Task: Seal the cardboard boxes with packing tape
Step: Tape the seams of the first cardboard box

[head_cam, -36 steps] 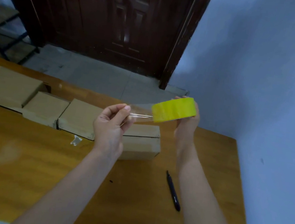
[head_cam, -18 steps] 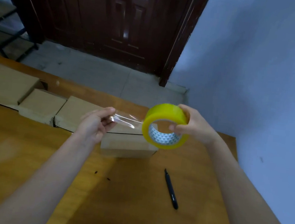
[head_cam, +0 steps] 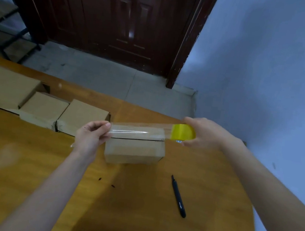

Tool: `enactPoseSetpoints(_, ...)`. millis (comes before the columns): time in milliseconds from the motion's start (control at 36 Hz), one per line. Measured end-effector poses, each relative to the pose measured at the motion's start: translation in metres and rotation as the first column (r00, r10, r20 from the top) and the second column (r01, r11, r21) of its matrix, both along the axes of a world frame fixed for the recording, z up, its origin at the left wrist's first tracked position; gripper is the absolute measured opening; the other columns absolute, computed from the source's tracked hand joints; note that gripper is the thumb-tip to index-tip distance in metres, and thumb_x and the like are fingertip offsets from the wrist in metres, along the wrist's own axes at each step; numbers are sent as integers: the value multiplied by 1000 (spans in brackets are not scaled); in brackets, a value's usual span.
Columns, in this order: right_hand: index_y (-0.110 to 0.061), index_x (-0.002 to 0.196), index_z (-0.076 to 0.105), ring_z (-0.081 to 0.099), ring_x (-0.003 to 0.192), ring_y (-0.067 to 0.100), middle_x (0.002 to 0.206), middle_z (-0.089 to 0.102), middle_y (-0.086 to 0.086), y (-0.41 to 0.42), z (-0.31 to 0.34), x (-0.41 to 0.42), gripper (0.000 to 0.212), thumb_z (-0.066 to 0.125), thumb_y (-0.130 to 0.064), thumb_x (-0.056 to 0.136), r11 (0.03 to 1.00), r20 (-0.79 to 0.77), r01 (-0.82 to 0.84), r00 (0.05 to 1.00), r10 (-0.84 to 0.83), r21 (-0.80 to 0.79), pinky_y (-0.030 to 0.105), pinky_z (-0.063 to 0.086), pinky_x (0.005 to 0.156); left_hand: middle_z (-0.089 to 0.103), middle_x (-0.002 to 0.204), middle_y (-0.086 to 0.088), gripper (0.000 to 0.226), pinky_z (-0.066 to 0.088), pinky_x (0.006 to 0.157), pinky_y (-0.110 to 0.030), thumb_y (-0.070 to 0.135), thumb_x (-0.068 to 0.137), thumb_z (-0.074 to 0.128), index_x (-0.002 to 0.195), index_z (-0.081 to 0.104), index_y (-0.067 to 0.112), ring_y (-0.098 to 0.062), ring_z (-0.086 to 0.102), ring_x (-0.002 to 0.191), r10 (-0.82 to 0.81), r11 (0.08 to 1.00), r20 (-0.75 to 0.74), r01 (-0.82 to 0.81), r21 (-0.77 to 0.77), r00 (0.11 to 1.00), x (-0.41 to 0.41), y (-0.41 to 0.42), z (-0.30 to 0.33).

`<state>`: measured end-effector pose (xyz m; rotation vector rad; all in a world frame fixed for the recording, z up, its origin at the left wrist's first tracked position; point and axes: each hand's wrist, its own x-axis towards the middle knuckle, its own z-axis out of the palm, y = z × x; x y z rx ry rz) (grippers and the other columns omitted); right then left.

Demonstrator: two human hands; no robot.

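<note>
Wooden table (head_cam: pixel 27 157) fills the lower view, with a dark door at 12 o'clock and a blue wall at 2 o'clock. I see the target box (head_cam: pixel 135 147) near centre, its top seam running 9 to 3 o'clock; three more boxes (head_cam: pixel 43 105) sit in a row at 10 o'clock. A black pen (head_cam: pixel 178 197) lies on the table at 5 o'clock of the box.

My right hand (head_cam: pixel 203 133) grips the yellow roll (head_cam: pixel 183 132) just past the box's 3 o'clock edge. My left hand (head_cam: pixel 91 136) pinches the free end of the strip (head_cam: pixel 138 131) at the 9 o'clock edge. The strip spans the box, roughly along the seam; I cannot tell whether it touches the cardboard.

Handling, by my judgement: the film is thin, limp and sticky, and will fold on itself if slack, so hold it only at the end and keep tension. The box looks light and may slide when pressed.

Both forearms extend forward, wrists roughly level, hands well apart.
</note>
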<state>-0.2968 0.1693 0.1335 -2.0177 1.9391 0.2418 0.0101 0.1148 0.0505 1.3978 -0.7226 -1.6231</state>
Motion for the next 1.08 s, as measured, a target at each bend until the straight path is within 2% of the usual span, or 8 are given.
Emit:
enactPoseSetpoints(56, -27, 135, 43, 55, 100, 20, 111, 58, 0, -1, -4, 0, 67, 68, -51, 78, 999, 21, 16, 1000, -16, 30, 34, 49, 76, 65, 82, -6, 10, 58, 71, -24, 0, 85, 66, 84, 64, 10, -16, 62, 70, 22, 1000, 6, -22, -8, 1000, -2, 3, -4)
enactPoseSetpoints(111, -29, 138, 42, 55, 89, 19, 103, 57, -1, -4, -8, 2, 70, 69, -52, 78, 995, 6, 46, 999, -46, 86, 31, 48, 69, 64, 82, -7, 10, 58, 69, -22, -1, 84, 66, 83, 65, 9, -16, 62, 70, 49, 999, 17, -49, -20, 999, -5, 3, -5)
enactPoseSetpoints(278, -29, 140, 39, 59, 98, 26, 111, 58, 5, -20, -19, 8, 68, 63, -52, 81, 988, -292, -56, 952, 96, 141, 31, 45, 65, 65, 85, -6, 12, 57, 70, -23, -3, 85, 64, 84, 64, 9, -17, 64, 79, 59, 996, 60, -54, -70, 997, -3, -2, -9)
enactPoseSetpoints(417, -27, 137, 42, 56, 90, 23, 109, 56, 5, -29, -29, 10, 64, 64, -50, 81, 982, -302, -70, 945, 122, 176, 32, 44, 64, 65, 83, -5, 13, 55, 68, -20, -3, 84, 65, 82, 65, 10, -16, 63, 80, 37, 998, 89, -32, -58, 995, 1, -6, -21)
enactPoseSetpoints(500, -25, 138, 43, 59, 97, 24, 111, 59, 4, -31, -43, 11, 66, 65, -50, 81, 975, -276, -73, 952, 130, 210, 33, 50, 69, 65, 83, -5, 14, 55, 68, -20, -3, 85, 65, 81, 65, 11, -15, 62, 79, 55, 997, 102, -50, -50, 993, 1, -4, -29)
enactPoseSetpoints(806, -24, 140, 42, 58, 102, 25, 119, 59, 4, -45, -71, 16, 70, 68, -47, 80, 952, -235, -42, 965, 118, 302, 31, 47, 68, 65, 85, -4, 14, 52, 74, -26, -3, 84, 65, 83, 65, 11, -14, 62, 78, 128, 991, 34, -129, 33, 991, 5, 1, -50)
enactPoseSetpoints(889, -24, 139, 43, 59, 100, 25, 115, 60, 4, -47, -73, 19, 69, 69, -46, 79, 946, -221, -50, 967, 126, 321, 33, 50, 68, 64, 82, -3, 12, 56, 69, -25, -2, 84, 65, 84, 65, 10, -11, 61, 70, 140, 988, -18, -139, 63, 990, 9, -1, -52)
enactPoseSetpoints(1083, -27, 138, 44, 59, 85, 22, 96, 57, 0, -54, -80, 29, 64, 68, -38, 79, 937, -229, -76, 960, 161, 341, 30, 49, 61, 67, 70, 3, 13, 59, 70, -28, -2, 85, 64, 83, 64, 11, -8, 64, 67, 159, 984, -56, -154, 93, 986, 14, -4, -59)
